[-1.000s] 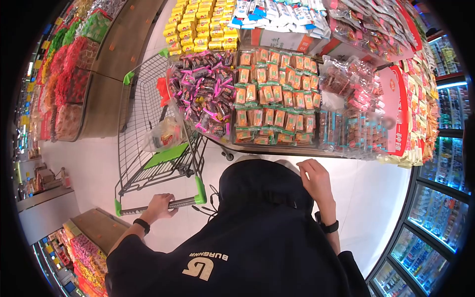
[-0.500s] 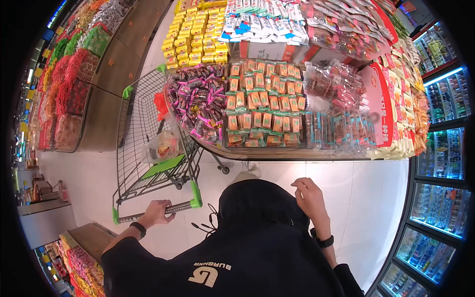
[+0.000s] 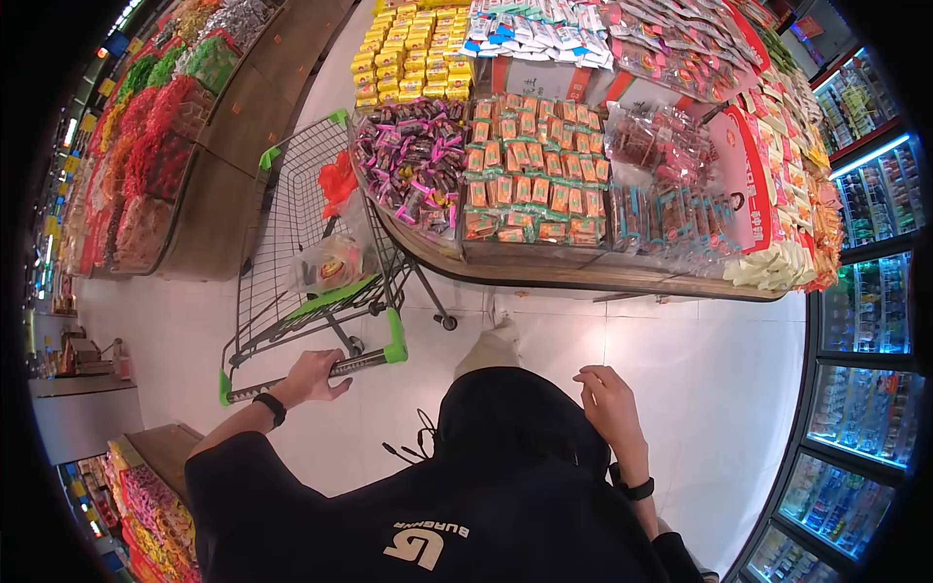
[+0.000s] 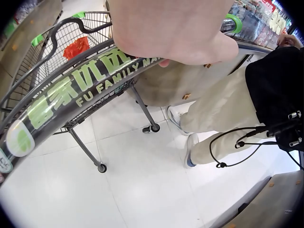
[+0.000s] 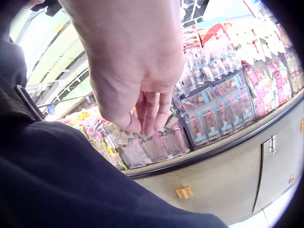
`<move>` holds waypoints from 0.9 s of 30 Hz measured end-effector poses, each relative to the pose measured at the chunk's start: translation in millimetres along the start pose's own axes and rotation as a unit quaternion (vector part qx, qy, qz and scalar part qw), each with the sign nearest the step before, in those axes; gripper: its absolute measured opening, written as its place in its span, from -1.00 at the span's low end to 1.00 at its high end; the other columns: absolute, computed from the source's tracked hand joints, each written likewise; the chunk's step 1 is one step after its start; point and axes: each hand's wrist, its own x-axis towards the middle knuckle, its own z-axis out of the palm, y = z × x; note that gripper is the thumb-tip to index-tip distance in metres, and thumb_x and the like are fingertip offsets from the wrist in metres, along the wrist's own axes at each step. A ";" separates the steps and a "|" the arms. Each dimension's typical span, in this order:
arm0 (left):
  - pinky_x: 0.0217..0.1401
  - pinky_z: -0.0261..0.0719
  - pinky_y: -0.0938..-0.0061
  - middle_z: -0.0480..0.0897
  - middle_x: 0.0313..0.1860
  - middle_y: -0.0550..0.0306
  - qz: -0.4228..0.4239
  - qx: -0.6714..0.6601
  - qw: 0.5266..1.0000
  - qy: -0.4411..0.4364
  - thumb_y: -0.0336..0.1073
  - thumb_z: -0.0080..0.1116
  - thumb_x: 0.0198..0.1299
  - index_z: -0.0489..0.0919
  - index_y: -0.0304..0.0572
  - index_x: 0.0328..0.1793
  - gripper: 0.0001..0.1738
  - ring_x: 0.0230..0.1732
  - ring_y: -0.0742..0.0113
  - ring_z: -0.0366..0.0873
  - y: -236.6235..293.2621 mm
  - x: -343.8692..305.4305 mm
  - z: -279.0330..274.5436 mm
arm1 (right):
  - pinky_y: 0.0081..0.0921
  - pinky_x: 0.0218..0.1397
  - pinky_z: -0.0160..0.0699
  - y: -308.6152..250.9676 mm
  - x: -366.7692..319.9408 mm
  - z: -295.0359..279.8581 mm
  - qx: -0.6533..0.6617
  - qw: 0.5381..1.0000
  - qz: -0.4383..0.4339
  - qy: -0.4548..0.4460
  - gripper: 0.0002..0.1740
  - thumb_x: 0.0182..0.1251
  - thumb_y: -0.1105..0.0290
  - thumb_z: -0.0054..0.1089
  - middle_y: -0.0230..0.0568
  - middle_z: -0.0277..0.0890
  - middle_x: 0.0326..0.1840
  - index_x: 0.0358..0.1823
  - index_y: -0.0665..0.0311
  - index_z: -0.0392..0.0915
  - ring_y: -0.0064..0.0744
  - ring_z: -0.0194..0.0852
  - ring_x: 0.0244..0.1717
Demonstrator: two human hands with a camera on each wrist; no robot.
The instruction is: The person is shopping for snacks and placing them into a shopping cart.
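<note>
The table spreads from your 12 to 1 o'clock, with yellow packs, dark packs and orange packs on it. Fridges stand at your 2 o'clock. Your cart is at 11 o'clock, beside the table's rounded left corner. From your left hand, the basket reaches away at 12 o'clock, while the handle runs under your palm. That hand is clamped on the handle, fingers curled over the bar. Your right hand hangs in the air holding nothing, fingers loosely bent and close together; the cart lies at its 10 o'clock, well apart, and the table edge at its 12, also apart. In the cart, a clear bag sits at your left hand's 12 o'clock, with a red item beyond it.
</note>
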 end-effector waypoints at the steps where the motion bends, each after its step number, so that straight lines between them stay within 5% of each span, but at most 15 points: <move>1: -0.31 0.58 0.13 0.60 -0.46 -0.06 0.002 0.002 1.000 0.001 -0.06 0.35 0.00 0.50 -0.22 -0.24 -0.59 -0.43 -0.13 0.59 -1.4 0.0 1.5 | -0.24 0.02 0.64 -3.0 -7.0 3.1 0.001 1.000 0.004 -0.001 -0.79 0.15 0.65 0.19 -0.22 0.59 -0.07 -0.18 0.27 0.60 -0.16 0.59 -0.04; 11: -0.34 0.57 0.17 0.59 -0.49 -0.09 0.016 -0.008 1.000 0.023 -0.13 0.38 -0.02 0.55 -0.25 -0.29 -0.64 -0.45 -0.14 0.59 4.1 1.8 -2.1 | -0.23 0.04 0.63 -30.9 -54.0 31.8 0.019 0.999 0.032 -0.001 -0.77 0.18 0.64 0.18 -0.19 0.58 -0.08 -0.13 0.27 0.59 -0.12 0.59 -0.04; 27: -0.28 0.64 0.15 0.66 -0.42 -0.06 0.011 0.030 0.994 0.105 -0.09 0.34 0.09 0.61 -0.24 -0.25 -0.65 -0.38 -0.09 0.66 13.5 -4.3 15.0 | -0.25 0.05 0.60 -89.7 34.1 79.3 0.062 0.984 -0.151 -0.071 -0.75 0.22 0.60 0.18 -0.17 0.56 -0.02 -0.05 0.30 0.56 -0.10 0.57 -0.02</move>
